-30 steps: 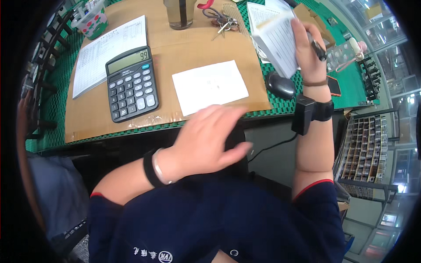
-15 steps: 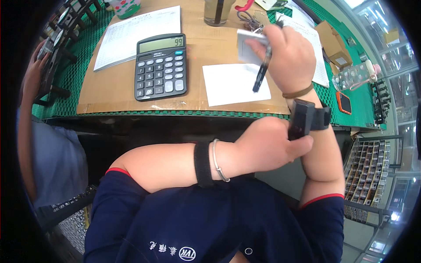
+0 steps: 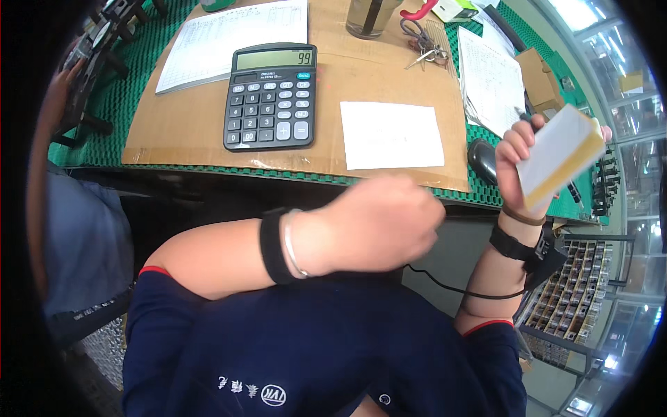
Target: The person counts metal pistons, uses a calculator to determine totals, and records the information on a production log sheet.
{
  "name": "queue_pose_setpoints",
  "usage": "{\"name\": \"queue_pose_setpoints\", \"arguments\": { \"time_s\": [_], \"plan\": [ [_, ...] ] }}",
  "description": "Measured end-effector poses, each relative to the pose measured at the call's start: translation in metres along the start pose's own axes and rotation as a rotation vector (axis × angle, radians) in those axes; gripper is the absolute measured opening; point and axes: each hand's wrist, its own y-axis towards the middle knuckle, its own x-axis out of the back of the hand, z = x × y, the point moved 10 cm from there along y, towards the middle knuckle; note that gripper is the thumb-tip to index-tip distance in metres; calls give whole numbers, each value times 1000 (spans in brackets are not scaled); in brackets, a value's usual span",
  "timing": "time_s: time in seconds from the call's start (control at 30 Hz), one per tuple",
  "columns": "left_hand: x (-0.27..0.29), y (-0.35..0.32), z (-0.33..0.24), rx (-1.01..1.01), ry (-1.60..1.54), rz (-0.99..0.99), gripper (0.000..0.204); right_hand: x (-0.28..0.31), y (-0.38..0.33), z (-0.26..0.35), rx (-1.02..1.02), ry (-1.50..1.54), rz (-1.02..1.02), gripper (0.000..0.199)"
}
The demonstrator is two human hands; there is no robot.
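Note:
My right hand point(image 3: 515, 158) is raised at the right side of the desk, gripping a small white notepad point(image 3: 556, 156) with a yellowish edge, tilted. A dark pen point(image 3: 576, 194) is in the same hand, its ends showing past the pad. A black device is strapped to that wrist. My left hand point(image 3: 382, 222), slightly blurred, is curled into a fist in front of the desk edge; nothing shows in it. Beyond it, a white sheet of paper point(image 3: 392, 135) lies flat on cardboard. Left of the sheet sits a black calculator point(image 3: 269, 97).
Printed forms point(image 3: 236, 42) lie behind the calculator. A drink cup point(image 3: 372, 15), scissors and keys point(image 3: 425, 47) are at the back. A black mouse point(image 3: 482, 161) and more papers point(image 3: 490, 80) are on the right. Another person's arm point(image 3: 52, 104) is at far left.
My right hand has moved right and nearer, carrying the notepad off the cardboard and turning it up. My left hand has let go of the right wrist device and shifted left. The mouse is now visible.

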Motion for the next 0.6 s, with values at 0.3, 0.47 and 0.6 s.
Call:
{"name": "queue_pose_setpoints", "arguments": {
  "time_s": [0.3,0.47,0.6],
  "plan": [
    [16,-55,12,-158,96,-361,35,4,-18,-39,-22,-1716,-95,26],
    [1,-42,30,-92,240,-372,36,-20,19,-92,-146,-1801,270,32],
    [-7,-41,38,-48,286,-353,33,-21,28,-76,74,-1646,123,21]
  ]
}}
